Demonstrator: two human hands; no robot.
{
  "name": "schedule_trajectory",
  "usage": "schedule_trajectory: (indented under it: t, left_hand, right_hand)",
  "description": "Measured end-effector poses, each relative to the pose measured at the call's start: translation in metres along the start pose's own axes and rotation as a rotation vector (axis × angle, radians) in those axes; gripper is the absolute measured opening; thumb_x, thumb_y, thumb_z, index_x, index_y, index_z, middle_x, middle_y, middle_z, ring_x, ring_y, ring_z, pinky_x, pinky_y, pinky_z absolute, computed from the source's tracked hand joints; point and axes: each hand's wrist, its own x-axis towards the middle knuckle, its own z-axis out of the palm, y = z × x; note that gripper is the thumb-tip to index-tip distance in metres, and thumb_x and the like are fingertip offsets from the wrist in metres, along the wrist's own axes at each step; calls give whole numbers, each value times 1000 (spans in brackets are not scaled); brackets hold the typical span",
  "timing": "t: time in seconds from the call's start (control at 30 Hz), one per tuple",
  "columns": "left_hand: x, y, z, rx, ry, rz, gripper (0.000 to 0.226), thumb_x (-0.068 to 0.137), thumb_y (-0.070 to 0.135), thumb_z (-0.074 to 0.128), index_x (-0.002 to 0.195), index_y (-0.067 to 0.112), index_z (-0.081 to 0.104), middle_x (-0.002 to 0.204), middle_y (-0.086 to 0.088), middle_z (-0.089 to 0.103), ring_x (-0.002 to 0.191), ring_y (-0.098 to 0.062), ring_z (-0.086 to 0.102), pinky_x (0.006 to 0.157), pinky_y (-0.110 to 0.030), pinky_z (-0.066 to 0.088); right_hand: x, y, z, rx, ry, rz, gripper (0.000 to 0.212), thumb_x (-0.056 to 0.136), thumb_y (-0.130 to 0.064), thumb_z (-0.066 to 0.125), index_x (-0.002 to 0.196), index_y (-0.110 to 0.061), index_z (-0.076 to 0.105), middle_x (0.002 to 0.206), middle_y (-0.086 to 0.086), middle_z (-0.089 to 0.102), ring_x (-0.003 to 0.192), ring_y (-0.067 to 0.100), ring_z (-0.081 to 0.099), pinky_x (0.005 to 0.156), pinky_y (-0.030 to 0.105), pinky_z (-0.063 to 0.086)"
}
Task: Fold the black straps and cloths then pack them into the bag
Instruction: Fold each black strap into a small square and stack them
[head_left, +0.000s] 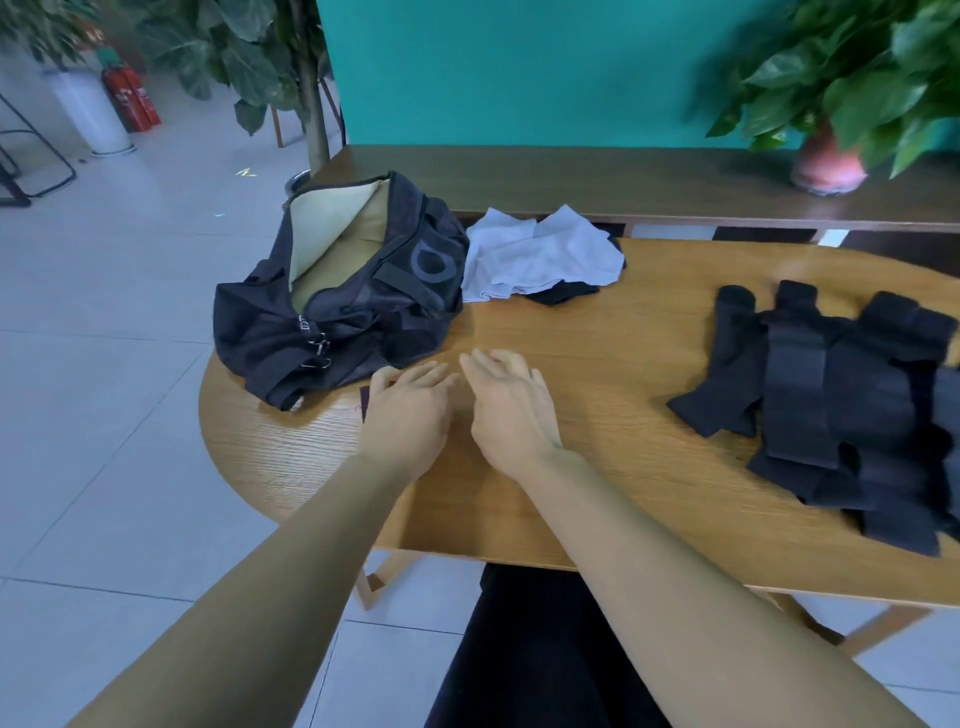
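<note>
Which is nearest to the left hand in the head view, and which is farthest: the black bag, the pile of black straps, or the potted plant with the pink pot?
From the left hand:
1. Black bag, just beyond it, on the table's left end.
2. Pile of black straps, across the table on the right.
3. Potted plant, on the far shelf, right corner.

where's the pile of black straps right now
In the head view the black straps lie in a loose pile at the right end of the wooden table, right of the right hand and apart from it.
</note>
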Motion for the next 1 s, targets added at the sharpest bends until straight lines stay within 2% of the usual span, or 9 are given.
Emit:
schedule_trajectory:
  t: [0.1, 0.23, 0.43, 0.6, 0.67, 0.73, 0.83, 0.9, 1.0]
  left_hand:
    - [11, 50, 0, -70, -34, 127, 37, 90, 27, 59, 127, 25, 60, 137, 6, 57, 132, -12, 46, 96, -34, 18]
    - [31, 117, 0, -170, -54, 307, 45, 93, 21, 52, 138, 27, 48, 152, 9, 39, 142, -7, 28, 102, -30, 15]
    - [50, 202, 0, -306, -70, 463, 44, 103, 20, 39, 147, 22, 38, 157, 4, 30, 146, -10, 19, 112, -30, 13]
    - [60, 243, -8, -370, -98, 596, 58, 93, 49, 47, 146, 25, 40, 157, 7, 30, 145, -6, 18, 116, -27, 10]
    - [63, 259, -5, -366, -107, 654, 65, 88, 59, 49, 144, 27, 44, 155, 9, 33, 144, -6, 20, 116, -27, 10]
    - [65, 272, 1, -370, -111, 687, 59, 87, 57, 50, 138, 29, 52, 149, 9, 42, 140, -7, 29, 112, -27, 13]
    - [65, 284, 5, -366, -65, 722, 36, 89, 41, 44, 112, 31, 70, 121, 14, 66, 116, -6, 56, 96, -25, 26]
    - [67, 288, 4, -372, 12, 714, 31, 87, 28, 45, 99, 32, 74, 103, 18, 71, 101, -3, 63, 88, -26, 28]
    - [82, 286, -7, -372, 176, 686, 27, 81, 11, 68, 100, 28, 74, 100, 16, 72, 99, -5, 66, 90, -29, 29]
  right_hand:
    - [-23, 39, -21, -83, 113, 61, 45, 87, 2, 46, 130, -11, 51, 137, 2, 52, 138, 23, 31, 99, 37, 30]
    - [-58, 96, -44, -226, 348, 180, 34, 71, 5, 53, 101, -3, 67, 97, 8, 69, 113, 35, 59, 82, 43, 49]
    - [-101, 171, -73, -409, 242, 475, 42, 56, 0, 77, 98, 5, 70, 99, 24, 68, 111, 42, 60, 90, 52, 51]
    - [-112, 208, -94, -386, 326, 539, 48, 50, 2, 80, 97, 4, 71, 90, 18, 72, 104, 39, 65, 87, 52, 53]
    - [-114, 223, -98, -377, 338, 542, 48, 48, 4, 79, 96, 4, 72, 87, 14, 73, 102, 39, 66, 85, 52, 54]
    - [-117, 233, -97, -365, 321, 537, 51, 45, 4, 80, 96, 2, 72, 87, 11, 73, 101, 38, 66, 83, 51, 55]
    - [-124, 240, -92, -335, 303, 529, 53, 44, 2, 81, 96, 0, 73, 87, 10, 74, 101, 37, 67, 82, 50, 55]
    - [-125, 244, -91, -326, 343, 529, 45, 51, 3, 75, 96, -1, 72, 90, 10, 74, 102, 37, 66, 84, 50, 54]
    - [-123, 248, -95, -288, 433, 522, 42, 63, 0, 53, 100, -2, 72, 96, 11, 73, 107, 36, 64, 89, 50, 52]
